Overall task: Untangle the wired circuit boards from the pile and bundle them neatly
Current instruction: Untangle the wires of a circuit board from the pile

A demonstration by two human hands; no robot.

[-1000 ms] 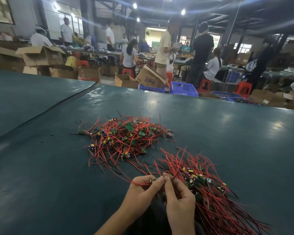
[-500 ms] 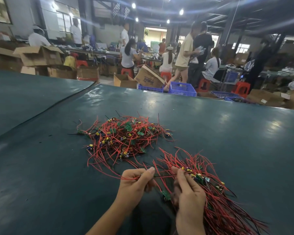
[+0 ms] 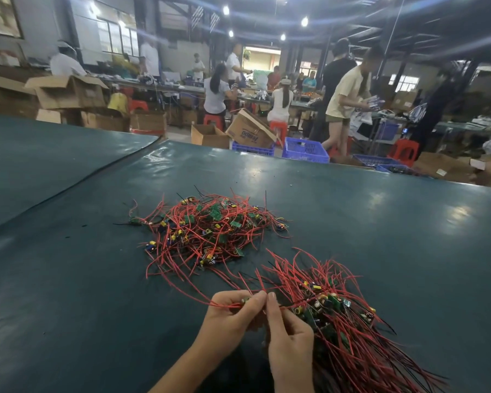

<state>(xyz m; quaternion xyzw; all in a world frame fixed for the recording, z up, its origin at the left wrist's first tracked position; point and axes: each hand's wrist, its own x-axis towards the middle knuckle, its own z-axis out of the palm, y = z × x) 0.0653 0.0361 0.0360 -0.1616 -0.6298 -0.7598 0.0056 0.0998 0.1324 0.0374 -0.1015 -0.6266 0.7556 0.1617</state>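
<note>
A tangled pile (image 3: 210, 231) of small green circuit boards with red wires lies in the middle of the dark green table (image 3: 380, 236). Nearer me, at the right, a second heap (image 3: 338, 321) has its boards side by side and its red wires fanned out. My left hand (image 3: 230, 316) pinches a small board with a red wire that trails left across the table. My right hand (image 3: 289, 344) grips the near side of that heap, index finger stretched up beside the left fingertips. Part of the heap is hidden under my right hand.
A seam (image 3: 97, 177) in the table cover runs from far centre to near left. Beyond the far edge stand cardboard boxes (image 3: 250, 131), blue crates (image 3: 306, 150), red stools and several people at other benches.
My hands have come together again after being apart. The small board that hung between them is now up at my left fingertips. A person in a pale shirt has walked to the right.
</note>
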